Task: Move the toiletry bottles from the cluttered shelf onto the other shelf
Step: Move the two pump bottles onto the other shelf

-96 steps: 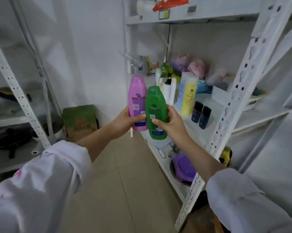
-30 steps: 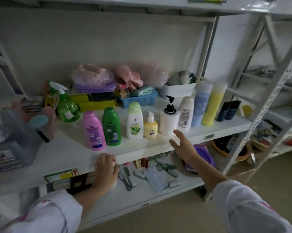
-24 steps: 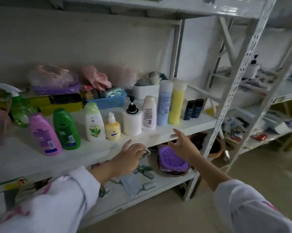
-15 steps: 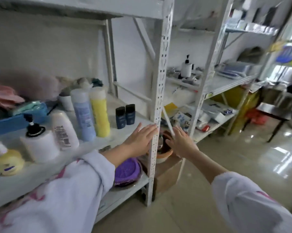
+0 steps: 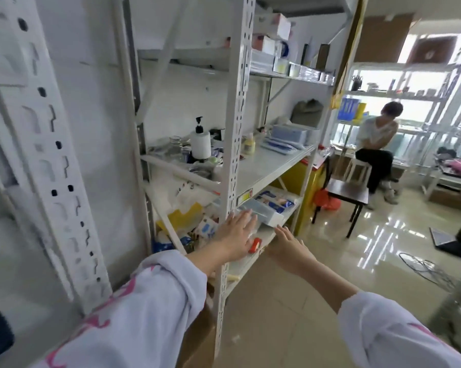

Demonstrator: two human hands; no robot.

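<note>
Both my hands are out in front of a white metal shelving unit [image 5: 240, 144], and neither holds anything. My left hand [image 5: 237, 235] is spread flat with its fingers apart beside the unit's front post, level with the lower shelf. My right hand [image 5: 287, 245] reaches forward just right of it, fingers apart too. On the middle shelf [image 5: 266, 166] stand a white pump bottle [image 5: 200, 142] with a black pump and a small cream bottle [image 5: 248, 146]. The shelf with the pink and green bottles is out of view on the left.
The lower shelf holds a flat blue-and-white box [image 5: 266, 208], packets and a yellow bag [image 5: 181, 216]. Another perforated post [image 5: 46, 144] stands close on the left. A person [image 5: 378, 152] sits beyond a dark table [image 5: 348, 192]. Cables [image 5: 425, 269] lie on the glossy floor.
My view has swung right, from the shelf where the pink and green bottles now stand to the neighbouring unit. Both hands, holding nothing, have moved along with it.
</note>
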